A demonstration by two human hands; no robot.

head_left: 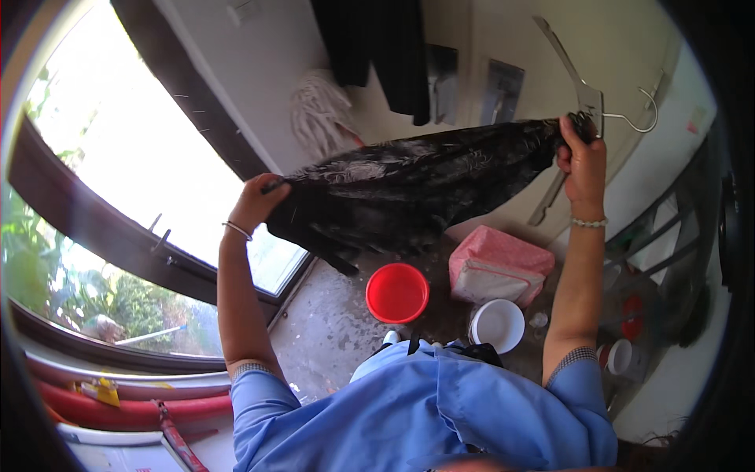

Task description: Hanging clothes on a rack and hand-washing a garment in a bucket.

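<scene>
- Left hand (259,200) of mine, between 9 and 10 o'clock from the middle of the view, pinches one end of a black, pale-patterned cloth (417,181).
- At 2 o'clock, well apart from it, my right hand (583,161) is closed on the cloth's other, bunched end.
- Between them the cloth is stretched in the air near 12 o'clock, its right end higher, its lower edge sagging.
- A hanger (591,102) stands crosswise at my right hand, hook toward 3 o'clock; I cannot tell whether my fingers grip it too.
- Between 5 and 6 o'clock, a red basin (397,293) sits on the floor (314,346).
- Just beside it, a pink-and-white bag (503,263) lies between 3 and 4 o'clock, a white bucket (497,326) at 4.
- A mop head (318,114) shows at 11 o'clock, and another black garment (377,39) hangs at 12.
</scene>
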